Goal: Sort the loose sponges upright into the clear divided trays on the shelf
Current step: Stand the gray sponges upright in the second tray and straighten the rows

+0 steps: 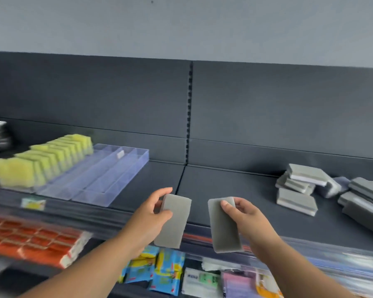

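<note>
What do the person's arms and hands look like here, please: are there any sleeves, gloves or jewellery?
The left forearm and right forearm are bare to the frame's edge, with no sleeves in view. The left hand and right hand wear no gloves, and I can see no rings, watch or wristband. The fingernails look short and unpainted, though the picture is slightly blurred.
</note>
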The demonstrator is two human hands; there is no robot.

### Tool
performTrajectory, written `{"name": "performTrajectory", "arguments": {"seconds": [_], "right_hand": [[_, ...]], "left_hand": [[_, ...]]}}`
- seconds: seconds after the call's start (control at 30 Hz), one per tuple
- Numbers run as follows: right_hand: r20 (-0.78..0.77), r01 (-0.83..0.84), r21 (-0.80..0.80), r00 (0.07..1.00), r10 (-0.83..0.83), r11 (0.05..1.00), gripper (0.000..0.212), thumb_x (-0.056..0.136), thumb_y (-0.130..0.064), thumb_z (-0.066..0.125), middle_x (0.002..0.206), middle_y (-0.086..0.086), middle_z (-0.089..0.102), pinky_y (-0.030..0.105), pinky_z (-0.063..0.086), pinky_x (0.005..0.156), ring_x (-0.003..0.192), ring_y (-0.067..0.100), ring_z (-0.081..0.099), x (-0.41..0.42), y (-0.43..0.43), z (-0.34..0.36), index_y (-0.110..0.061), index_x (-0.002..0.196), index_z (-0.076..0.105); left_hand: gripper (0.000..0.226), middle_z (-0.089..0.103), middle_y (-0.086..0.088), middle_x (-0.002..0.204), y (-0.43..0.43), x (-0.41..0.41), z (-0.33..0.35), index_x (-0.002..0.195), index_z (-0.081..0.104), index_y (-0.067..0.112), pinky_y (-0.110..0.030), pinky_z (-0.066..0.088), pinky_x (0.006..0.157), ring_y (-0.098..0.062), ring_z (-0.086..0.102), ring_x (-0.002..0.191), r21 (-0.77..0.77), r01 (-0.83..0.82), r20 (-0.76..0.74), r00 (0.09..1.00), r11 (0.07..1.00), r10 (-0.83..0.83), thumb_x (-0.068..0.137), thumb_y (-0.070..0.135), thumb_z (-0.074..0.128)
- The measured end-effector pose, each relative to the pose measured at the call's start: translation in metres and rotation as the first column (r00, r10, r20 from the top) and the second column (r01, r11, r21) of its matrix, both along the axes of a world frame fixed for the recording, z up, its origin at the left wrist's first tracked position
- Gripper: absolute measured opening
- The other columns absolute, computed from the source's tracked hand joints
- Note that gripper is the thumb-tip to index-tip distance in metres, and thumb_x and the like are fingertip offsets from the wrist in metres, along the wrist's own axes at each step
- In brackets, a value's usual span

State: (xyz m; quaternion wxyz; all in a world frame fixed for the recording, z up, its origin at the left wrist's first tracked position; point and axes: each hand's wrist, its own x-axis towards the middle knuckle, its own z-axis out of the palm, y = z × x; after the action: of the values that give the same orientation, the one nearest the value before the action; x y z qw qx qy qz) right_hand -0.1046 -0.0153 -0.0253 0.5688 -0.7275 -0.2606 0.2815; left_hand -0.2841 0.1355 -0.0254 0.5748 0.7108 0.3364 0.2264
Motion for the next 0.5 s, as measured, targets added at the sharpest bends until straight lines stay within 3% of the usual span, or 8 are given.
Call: {"name": "performTrajectory", "arguments": {"seconds": [0.23,0.33,0.5], "right_hand": [[0.031,-0.104,0.05,0.994,0.103,0.993,0.024,0.084,-0.038,0.069,0.097,-0.008,0.071,0.014,0.045,0.053,0.085,0.01,0.066,-0.059,0.086,0.001,-0.026,0.104,0.062],[0.019,-0.127,0.072,0.992,0.126,0.989,0.023,0.085,-0.036,0.068,0.096,-0.009,0.071,0.016,0.045,0.052,0.084,0.008,0.065,-0.092,0.133,0.005,-0.026,0.104,0.061],[0.023,-0.169,0.095,0.986,0.168,0.981,0.026,0.085,-0.037,0.069,0.097,-0.008,0.071,0.02,0.046,0.059,0.089,0.01,0.066,-0.129,0.197,0.013,-0.026,0.106,0.061]], "left_hand": [[0.033,0.069,0.004,0.105,0.062,-0.08,-0.007,0.109,0.056,0.034,-0.03,0.052,0.081,-0.015,0.064,0.099,-0.036,-0.162,0.046,0.986,0.986,0.163,0.088,0.01,0.064],[0.031,0.069,0.004,0.105,0.104,-0.116,-0.007,0.107,0.057,0.033,-0.039,0.053,0.089,-0.016,0.065,0.1,-0.054,-0.214,0.049,0.975,0.975,0.216,0.087,0.01,0.066],[0.034,0.069,0.0,0.106,0.16,-0.157,0.003,0.112,0.056,0.029,-0.045,0.054,0.09,-0.019,0.065,0.1,-0.038,-0.252,0.041,0.966,0.967,0.254,0.086,0.009,0.067]]}}
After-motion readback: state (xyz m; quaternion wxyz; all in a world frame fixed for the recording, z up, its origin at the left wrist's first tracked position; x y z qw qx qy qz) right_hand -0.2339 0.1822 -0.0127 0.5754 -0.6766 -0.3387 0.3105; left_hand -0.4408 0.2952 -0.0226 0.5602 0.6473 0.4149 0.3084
